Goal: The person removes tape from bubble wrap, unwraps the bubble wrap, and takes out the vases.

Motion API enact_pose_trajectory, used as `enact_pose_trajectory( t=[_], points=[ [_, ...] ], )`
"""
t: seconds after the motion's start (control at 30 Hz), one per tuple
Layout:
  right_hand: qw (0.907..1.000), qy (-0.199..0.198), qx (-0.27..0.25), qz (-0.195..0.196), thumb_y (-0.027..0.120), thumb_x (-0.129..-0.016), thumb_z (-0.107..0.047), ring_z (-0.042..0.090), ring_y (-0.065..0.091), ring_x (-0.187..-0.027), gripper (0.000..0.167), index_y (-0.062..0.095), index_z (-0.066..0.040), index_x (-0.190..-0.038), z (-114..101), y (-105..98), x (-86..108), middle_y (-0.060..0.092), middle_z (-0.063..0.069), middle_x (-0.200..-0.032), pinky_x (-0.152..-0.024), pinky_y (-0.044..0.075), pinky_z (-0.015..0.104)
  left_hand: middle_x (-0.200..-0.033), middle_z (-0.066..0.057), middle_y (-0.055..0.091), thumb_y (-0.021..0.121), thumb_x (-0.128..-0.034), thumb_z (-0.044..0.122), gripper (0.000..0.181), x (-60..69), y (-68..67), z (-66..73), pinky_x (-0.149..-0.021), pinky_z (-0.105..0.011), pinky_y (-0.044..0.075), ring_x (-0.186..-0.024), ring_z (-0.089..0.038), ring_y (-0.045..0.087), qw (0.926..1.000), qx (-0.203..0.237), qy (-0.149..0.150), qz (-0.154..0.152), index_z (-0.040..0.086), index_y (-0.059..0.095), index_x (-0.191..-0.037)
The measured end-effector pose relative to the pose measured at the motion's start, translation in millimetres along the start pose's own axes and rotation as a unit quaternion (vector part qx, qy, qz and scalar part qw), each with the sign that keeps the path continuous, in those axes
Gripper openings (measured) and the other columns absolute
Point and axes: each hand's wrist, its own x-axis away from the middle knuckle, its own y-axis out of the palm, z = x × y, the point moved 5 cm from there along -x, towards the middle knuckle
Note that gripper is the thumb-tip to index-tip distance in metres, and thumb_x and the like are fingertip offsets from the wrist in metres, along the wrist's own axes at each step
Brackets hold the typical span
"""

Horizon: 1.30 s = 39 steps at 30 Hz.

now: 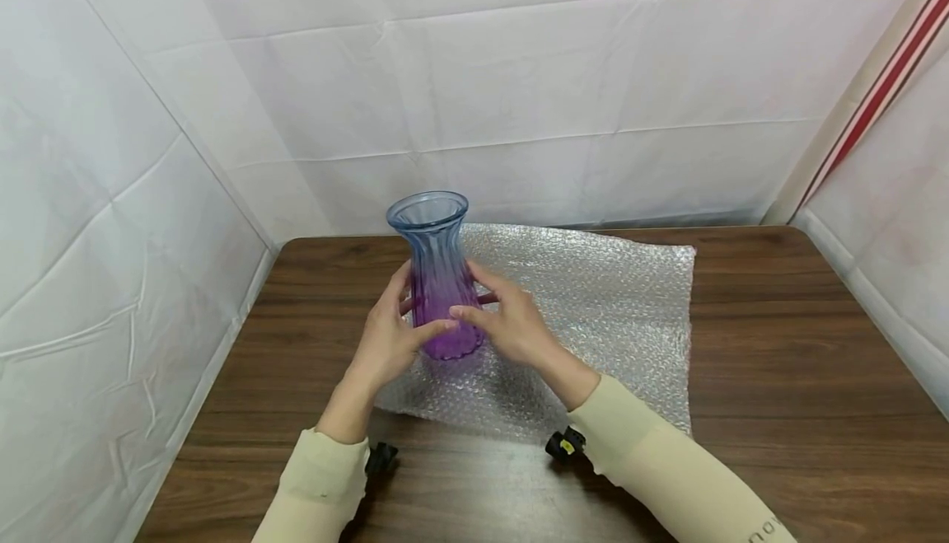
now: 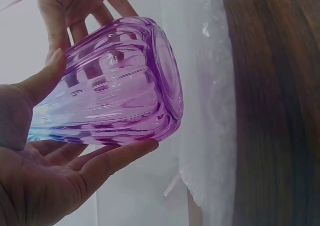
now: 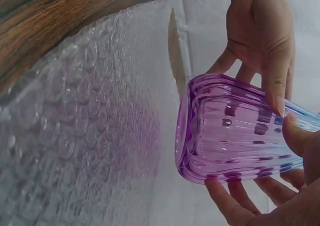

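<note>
A ribbed glass vase (image 1: 443,279), blue at its flared rim and purple toward its base, is held upright between both hands. My left hand (image 1: 389,333) grips its left side, thumb across the front and fingers round the back. On the opposite side my right hand (image 1: 511,318) grips it the same way. Both wrist views show the purple base (image 2: 167,70) raised a little above a sheet of bubble wrap (image 3: 90,121). That bubble wrap lies spread out flat under and to the right of the vase.
A brown wood-grain table (image 1: 778,345) carries the bubble wrap. White cloth walls (image 1: 519,81) stand behind it and on both sides, with a red stripe (image 1: 882,90) at the right corner. Small black devices (image 1: 565,444) sit at both wrists.
</note>
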Motion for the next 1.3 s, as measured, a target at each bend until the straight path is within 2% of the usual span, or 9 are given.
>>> enact_pose_trajectory(
  t=[0.2, 0.43, 0.67, 0.87, 0.97, 1.1, 1.3],
  points=[
    [1.0, 0.001, 0.008, -0.003, 0.073, -0.096, -0.039, 0.034, 0.064, -0.125, 0.075, 0.036, -0.036, -0.161, -0.9, 5.5, -2.1, 0.042, -0.002, -0.165, -0.093, 0.061, 0.046, -0.162, -0.016, 0.041, 0.088, -0.0839, 0.03, 0.106, 2.4, -5.2, -3.3, -0.106, -0.056, 0.053, -0.139, -0.046, 0.053, 0.9999, -0.007, -0.005, 0.008, 0.027, 0.02, -0.166],
    [0.9994, -0.005, 0.033, -0.007, 0.072, -0.097, -0.04, 0.032, 0.067, -0.118, 0.076, 0.034, -0.031, -0.162, -5.5, 12.6, -5.5, 0.045, 0.003, -0.163, -0.089, 0.061, 0.042, -0.159, -0.022, 0.044, 0.086, -0.0858, 0.032, 0.105, 5.3, -11.9, -9.1, -0.108, -0.06, 0.05, -0.138, -0.049, 0.053, 0.9997, -0.017, -0.011, 0.016, 0.025, 0.019, -0.166],
    [0.9993, -0.001, 0.036, -0.012, 0.072, -0.097, -0.04, 0.027, 0.07, -0.107, 0.076, 0.034, -0.03, -0.162, -7.2, 19.4, -9.9, 0.048, 0.007, -0.16, -0.08, 0.062, 0.034, -0.155, -0.018, 0.049, 0.086, -0.0867, 0.031, 0.103, 7.7, -19.3, -11.2, -0.107, -0.058, 0.052, -0.132, -0.043, 0.058, 0.9989, -0.035, -0.014, 0.029, 0.028, 0.019, -0.166],
    [0.9991, -0.001, 0.04, -0.017, 0.071, -0.098, -0.04, 0.027, 0.07, -0.108, 0.074, 0.035, -0.031, -0.162, -9.8, 25.6, -14.1, 0.049, 0.004, -0.16, -0.08, 0.06, 0.035, -0.154, -0.018, 0.049, 0.085, -0.0874, 0.03, 0.103, 9.5, -25.9, -13.7, -0.105, -0.06, 0.052, -0.129, -0.044, 0.059, 0.9978, -0.05, -0.015, 0.04, 0.026, 0.019, -0.166],
    [0.999, -0.016, 0.038, -0.015, 0.071, -0.098, -0.037, 0.029, 0.069, -0.109, 0.074, 0.035, -0.028, -0.163, -13.2, 29.0, -16.2, 0.051, 0.008, -0.157, -0.083, 0.06, 0.038, -0.158, -0.017, 0.047, 0.085, -0.0875, 0.029, 0.102, 10.7, -29.1, -15.9, -0.105, -0.06, 0.052, -0.13, -0.043, 0.059, 0.9974, -0.048, -0.017, 0.051, 0.024, 0.02, -0.166],
    [0.9987, -0.034, 0.036, -0.014, 0.071, -0.098, -0.036, 0.031, 0.068, -0.109, 0.075, 0.033, -0.03, -0.163, -16.8, 34.9, -19.0, 0.053, 0.016, -0.147, -0.084, 0.06, 0.039, -0.159, -0.016, 0.046, 0.086, -0.0868, 0.028, 0.101, 13.9, -33.4, -19.6, -0.102, -0.06, 0.054, -0.131, -0.041, 0.058, 0.9965, -0.041, -0.022, 0.07, 0.025, 0.022, -0.165],
    [0.9979, -0.049, 0.037, -0.02, 0.069, -0.1, -0.036, 0.031, 0.064, -0.112, 0.073, 0.032, -0.033, -0.163, -22.4, 42.3, -23.1, 0.052, 0.015, -0.132, -0.086, 0.058, 0.039, -0.155, -0.014, 0.05, 0.089, -0.0836, 0.027, 0.1, 17.0, -39.8, -25.4, -0.104, -0.06, 0.052, -0.13, -0.039, 0.058, 0.9937, -0.029, -0.01, 0.108, 0.028, 0.028, -0.163]
  ],
)
